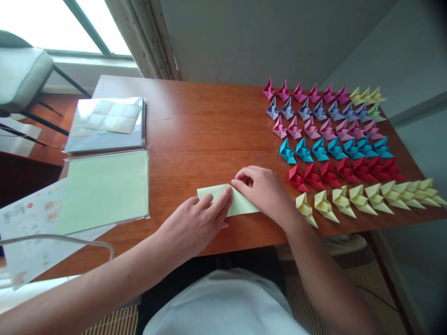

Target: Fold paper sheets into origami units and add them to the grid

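A pale yellow-green sheet of origami paper (240,204), partly folded, lies on the table close to its front edge. My left hand (204,214) rests on it from the left, index finger stretched out and its tip pressing near the top middle; it does not grip the sheet. At the upper right edge of the paper, my right hand (263,188) has its thumb and index finger pinched together on the slanting fold. Both hands cover parts of the sheet.
Rows of folded paper pieces in pink, purple, blue (319,150), red and yellow (324,207) stand on the right of the wooden table (195,125). On the left lie a pack of green paper (106,190), another wrapped pack (80,135), a printed sheet (31,232) and a cable (59,238).
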`<state>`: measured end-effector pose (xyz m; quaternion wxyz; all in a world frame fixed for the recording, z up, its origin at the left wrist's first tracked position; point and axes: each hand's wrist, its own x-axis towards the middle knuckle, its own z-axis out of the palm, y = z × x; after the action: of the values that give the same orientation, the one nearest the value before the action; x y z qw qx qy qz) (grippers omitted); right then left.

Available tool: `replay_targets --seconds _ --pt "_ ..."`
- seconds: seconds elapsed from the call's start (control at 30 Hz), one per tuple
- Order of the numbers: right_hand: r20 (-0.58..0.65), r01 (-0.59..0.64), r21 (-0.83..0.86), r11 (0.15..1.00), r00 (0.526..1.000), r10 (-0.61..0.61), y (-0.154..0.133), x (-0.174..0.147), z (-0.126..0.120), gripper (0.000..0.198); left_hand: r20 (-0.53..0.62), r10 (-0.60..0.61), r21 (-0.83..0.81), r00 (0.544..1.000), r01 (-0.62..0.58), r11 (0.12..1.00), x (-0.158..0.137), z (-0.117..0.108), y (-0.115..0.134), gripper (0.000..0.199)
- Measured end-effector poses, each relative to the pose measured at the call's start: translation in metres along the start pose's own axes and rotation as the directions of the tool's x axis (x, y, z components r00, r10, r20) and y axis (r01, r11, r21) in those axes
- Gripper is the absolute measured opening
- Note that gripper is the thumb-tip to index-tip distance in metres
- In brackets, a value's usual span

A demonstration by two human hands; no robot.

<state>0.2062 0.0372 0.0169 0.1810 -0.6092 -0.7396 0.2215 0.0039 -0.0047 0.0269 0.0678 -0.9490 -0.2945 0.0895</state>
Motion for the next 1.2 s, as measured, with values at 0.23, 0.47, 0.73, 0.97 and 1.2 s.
replay_targets --seconds 0.23,0.47,0.73,0.97,1.2 --pt "0.168 -0.066 -0.07 0.995 0.983 0.077 -0.009 0.014 -0.007 0.015 0.016 -0.038 -0.05 0.999 0.039 0.998 -0.001 0.001 0.0 0.051" --pt "0.225 -0.048 -0.085 0.995 0.972 0.066 -0.007 0.02 -0.011 0.018 -0.007 -0.024 -0.045 1.0 0.024 0.999 -0.002 0.002 0.001 0.049" --pt "0.347 0.043 -0.22 0.975 0.937 0.037 -0.01 0.026 -0.021 0.025 -0.028 -0.035 -0.05 0.999 0.034 0.998 -0.001 0.003 0.003 0.047" --pt "0.49 0.073 -0.299 0.951 0.867 0.088 0.004 0.019 -0.041 0.023 -0.056 -0.023 -0.027 0.998 0.022 0.999 -0.002 0.006 0.002 0.045" --pt "0.651 0.181 -0.353 0.918 0.752 0.102 0.006 0.012 -0.062 0.02 -0.037 -0.031 -0.035 0.999 0.029 0.999 -0.002 0.003 0.0 0.047"
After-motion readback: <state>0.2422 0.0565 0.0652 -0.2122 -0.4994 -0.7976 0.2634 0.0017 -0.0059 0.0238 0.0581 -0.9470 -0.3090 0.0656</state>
